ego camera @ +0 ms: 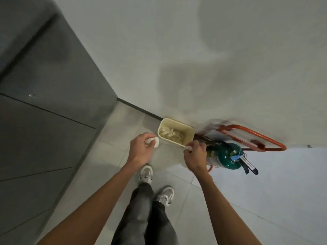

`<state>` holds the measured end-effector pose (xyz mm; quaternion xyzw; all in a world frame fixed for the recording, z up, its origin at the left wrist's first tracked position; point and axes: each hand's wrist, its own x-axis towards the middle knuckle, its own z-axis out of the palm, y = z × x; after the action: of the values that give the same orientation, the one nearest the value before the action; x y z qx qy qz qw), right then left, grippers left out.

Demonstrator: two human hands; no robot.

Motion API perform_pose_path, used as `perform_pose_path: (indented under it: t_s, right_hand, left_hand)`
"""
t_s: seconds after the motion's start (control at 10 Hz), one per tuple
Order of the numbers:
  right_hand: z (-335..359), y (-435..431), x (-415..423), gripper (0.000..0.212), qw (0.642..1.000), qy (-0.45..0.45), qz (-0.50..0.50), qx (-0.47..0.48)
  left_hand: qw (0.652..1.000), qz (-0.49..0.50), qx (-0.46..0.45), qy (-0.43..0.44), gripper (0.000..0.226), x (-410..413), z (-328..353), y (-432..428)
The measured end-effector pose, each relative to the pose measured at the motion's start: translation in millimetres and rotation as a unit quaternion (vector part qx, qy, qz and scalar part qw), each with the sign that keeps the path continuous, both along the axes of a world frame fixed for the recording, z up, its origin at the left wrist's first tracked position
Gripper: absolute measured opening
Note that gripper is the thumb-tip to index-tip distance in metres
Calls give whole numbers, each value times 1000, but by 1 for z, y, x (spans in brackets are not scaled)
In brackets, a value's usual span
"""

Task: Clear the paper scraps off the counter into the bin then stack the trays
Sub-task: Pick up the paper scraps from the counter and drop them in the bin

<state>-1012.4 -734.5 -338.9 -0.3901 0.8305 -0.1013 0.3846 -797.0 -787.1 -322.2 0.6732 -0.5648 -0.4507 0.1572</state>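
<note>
Room to move: the bin [178, 123] stands on the floor [106, 156], hard against the wall [194, 50]. A dark cabinet [44, 85] closes off the left. A green extinguisher [224, 156] in an orange stand [256, 138] sits just beside the bin's right side. Bare tile lies open between the cabinet and the bin.
Left hand [141, 149]: fingers curled round a crumpled white scrap [155, 141], held just left of the bin's near corner.
Right hand [194, 156]: fingers closed, pinching a smaller scrap [188, 148] at the bin's near right corner, in front of the extinguisher.
Bin: cream, open-topped, with a heap of paper [170, 134] lying inside.
Floor and room: pale grey tiles and a plain light wall. The person's shoes [146, 173] are planted on the tiles short of the bin.
</note>
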Motion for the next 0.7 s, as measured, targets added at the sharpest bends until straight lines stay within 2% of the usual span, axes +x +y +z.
perform_pose_path:
  t_s: [0.1,0.2,0.3,0.4,0.5,0.6,0.7]
  right_hand:
    - [-71,-21,-22,30,1000,3,-2,12]
    - [-140,-43,-40,30,998,35,38,27]
    - [-209,-69,-55,39,993,66,95,36]
    - [-265,-89,-65,38,984,83,149,40]
    - [-313,-108,-72,36,966,109,229,53]
    - [-347,-122,-71,37,944,134,284,99]
    - [-365,-128,-69,41,918,125,334,175]
  left_hand:
    - [999,-43,-15,-23,24,-20,-74,-29]
    - [996,-84,-17,-37,22,-39,-140,-55]
    - [988,-137,-23,-72,23,-65,-211,-80]
    - [967,-211,-33,-139,13,-94,-274,-99]
    - [942,-291,-11,-168,20,-116,-329,-112]
    - [887,-402,3,-228,28,-131,-370,-116]
    - [857,-449,64,-244,32,-136,-385,-112]
